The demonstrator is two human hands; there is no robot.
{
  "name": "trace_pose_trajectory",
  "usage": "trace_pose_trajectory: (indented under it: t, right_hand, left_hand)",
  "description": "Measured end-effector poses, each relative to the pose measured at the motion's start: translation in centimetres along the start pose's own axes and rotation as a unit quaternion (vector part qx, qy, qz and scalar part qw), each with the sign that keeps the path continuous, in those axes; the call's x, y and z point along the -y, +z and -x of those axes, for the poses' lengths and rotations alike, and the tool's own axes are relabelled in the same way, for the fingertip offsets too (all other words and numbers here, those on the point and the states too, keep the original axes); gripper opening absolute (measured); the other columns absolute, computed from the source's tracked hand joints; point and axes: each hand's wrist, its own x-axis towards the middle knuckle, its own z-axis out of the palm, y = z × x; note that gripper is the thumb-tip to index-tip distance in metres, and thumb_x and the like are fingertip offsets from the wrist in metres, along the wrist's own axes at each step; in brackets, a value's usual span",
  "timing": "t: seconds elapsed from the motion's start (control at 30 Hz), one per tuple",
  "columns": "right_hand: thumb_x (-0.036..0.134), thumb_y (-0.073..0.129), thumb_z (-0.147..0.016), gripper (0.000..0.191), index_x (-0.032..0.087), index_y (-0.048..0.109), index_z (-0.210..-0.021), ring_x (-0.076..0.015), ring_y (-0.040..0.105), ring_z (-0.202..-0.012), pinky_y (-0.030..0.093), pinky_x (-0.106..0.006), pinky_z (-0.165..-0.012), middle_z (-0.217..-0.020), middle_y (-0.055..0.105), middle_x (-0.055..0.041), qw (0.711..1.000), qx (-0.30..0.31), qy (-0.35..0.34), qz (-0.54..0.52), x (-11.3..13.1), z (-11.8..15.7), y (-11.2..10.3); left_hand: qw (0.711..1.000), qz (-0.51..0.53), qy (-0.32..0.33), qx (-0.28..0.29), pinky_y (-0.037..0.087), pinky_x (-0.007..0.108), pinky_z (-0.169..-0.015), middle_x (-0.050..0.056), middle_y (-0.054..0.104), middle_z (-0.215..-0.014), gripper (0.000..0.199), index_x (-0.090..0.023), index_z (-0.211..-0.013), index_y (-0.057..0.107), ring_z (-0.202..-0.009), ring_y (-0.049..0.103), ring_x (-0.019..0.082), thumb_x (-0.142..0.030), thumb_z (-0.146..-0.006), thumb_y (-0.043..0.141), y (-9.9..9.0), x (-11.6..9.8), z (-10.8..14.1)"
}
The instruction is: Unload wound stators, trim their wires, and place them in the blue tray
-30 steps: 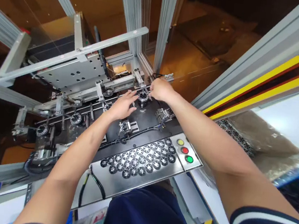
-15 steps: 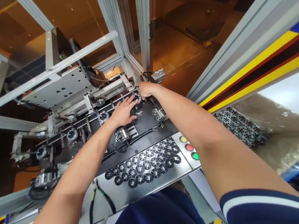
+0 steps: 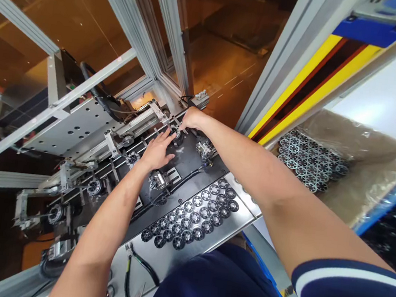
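Observation:
My left hand reaches over the dark machine bed with its fingers spread. Its fingertips lie at a round, spoked part in a station near the far end of the rail. On that part's other side, my right hand is bent downward with curled fingers. What its fingertips pinch is hidden. Similar round parts sit in stations along the rail, such as the spoked one left of my left forearm. Rows of black-rimmed round parts lie on the metal ledge in front of me.
Pliers with dark handles lie on the ledge near my body. A plastic-lined box at right holds many metal spoked rings. Aluminium posts and a yellow strip frame the opening. A small clamp mechanism stands beside my left wrist.
The view has shifted slightly, showing more of the ring box and pliers. My right fingers have come down closer to the round part; my left hand stays beside it, fingers spread.

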Motion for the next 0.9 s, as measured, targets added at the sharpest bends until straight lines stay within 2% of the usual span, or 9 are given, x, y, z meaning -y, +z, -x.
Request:
trace_pose_trajectory:
  t: [0.13, 0.3, 0.4, 0.53, 0.7, 0.83, 0.9]
  right_hand:
    - [0.052, 0.088, -0.068, 0.059, 0.007, 0.075, -0.103, -0.0215, 0.07, -0.086, 0.057, -0.025, -0.07, -0.085, 0.076, -0.0065, 1.0, 0.011, 0.009, 0.001, 0.2, 0.7, -0.4]
    - [0.041, 0.093, -0.064, 0.055, 0.005, 0.075, -0.102, -0.0204, 0.071, -0.083, 0.056, -0.023, -0.068, -0.086, 0.076, -0.0077, 1.0, 0.021, 0.01, 0.003, 0.2, 0.6, -0.6]
    - [0.039, 0.09, -0.07, 0.048, 0.005, 0.075, -0.101, -0.0208, 0.071, -0.084, 0.058, -0.025, -0.073, -0.089, 0.076, -0.0082, 1.0, 0.025, 0.009, 0.007, 0.1, 0.7, -0.4]
    - [0.039, 0.068, -0.094, 0.031, 0.012, 0.069, -0.109, -0.0193, 0.071, -0.093, 0.06, -0.036, -0.082, -0.107, 0.072, -0.0064, 1.0, 0.027, 0.001, 0.011, 0.2, 0.9, -0.4]
    - [0.037, 0.076, -0.087, 0.036, 0.009, 0.069, -0.107, -0.0222, 0.07, -0.099, 0.058, -0.035, -0.089, -0.11, 0.073, -0.0076, 0.999, 0.029, -0.03, 0.009, 1.0, 0.6, -0.8]
    - [0.037, 0.065, -0.096, 0.031, 0.014, 0.065, -0.117, -0.0243, 0.066, -0.107, 0.058, -0.043, -0.091, -0.121, 0.067, -0.0066, 0.997, 0.05, -0.06, 0.007, 1.4, 0.2, -0.2]
    - [0.038, 0.064, -0.096, 0.035, 0.015, 0.063, -0.122, -0.0254, 0.065, -0.108, 0.058, -0.044, -0.091, -0.124, 0.065, -0.0072, 0.996, 0.026, -0.087, -0.005, 1.4, 0.5, -0.1]
  left_hand:
    - [1.0, 0.006, 0.007, -0.005, 0.033, 0.056, -0.121, 0.016, 0.034, -0.164, 0.08, -0.022, -0.151, 0.042, -0.153, 0.03, 0.035, -0.02, -0.079, 0.075, 0.1, 0.3, -0.1]
    - [1.0, 0.014, 0.01, -0.006, 0.033, 0.056, -0.122, 0.016, 0.033, -0.164, 0.08, -0.022, -0.151, 0.041, -0.153, 0.031, 0.035, -0.021, -0.079, 0.074, 0.4, 0.6, -0.1]
    - [1.0, 0.018, 0.011, -0.005, 0.033, 0.056, -0.122, 0.016, 0.033, -0.164, 0.08, -0.023, -0.151, 0.041, -0.153, 0.03, 0.034, -0.021, -0.079, 0.074, 0.3, 0.6, -0.1]
    - [1.0, 0.022, 0.012, -0.001, 0.033, 0.053, -0.122, 0.017, 0.03, -0.165, 0.081, -0.022, -0.152, 0.039, -0.153, 0.03, 0.033, -0.019, -0.079, 0.073, 0.1, 0.3, 0.0]
    - [0.999, 0.032, 0.009, 0.015, 0.036, 0.048, -0.122, 0.017, 0.018, -0.169, 0.09, -0.021, -0.156, 0.029, -0.151, 0.034, 0.033, -0.015, -0.077, 0.072, 0.1, 0.0, 0.3]
    - [0.999, 0.033, -0.002, 0.039, 0.038, 0.047, -0.121, 0.015, 0.006, -0.171, 0.096, -0.023, -0.158, 0.023, -0.152, 0.033, 0.034, -0.014, -0.075, 0.072, 0.2, -0.1, 0.6]
    - [0.999, 0.028, -0.006, 0.045, 0.039, 0.047, -0.12, 0.015, 0.004, -0.171, 0.097, -0.023, -0.158, 0.023, -0.151, 0.033, 0.033, -0.013, -0.074, 0.072, 0.0, -0.3, 0.8]
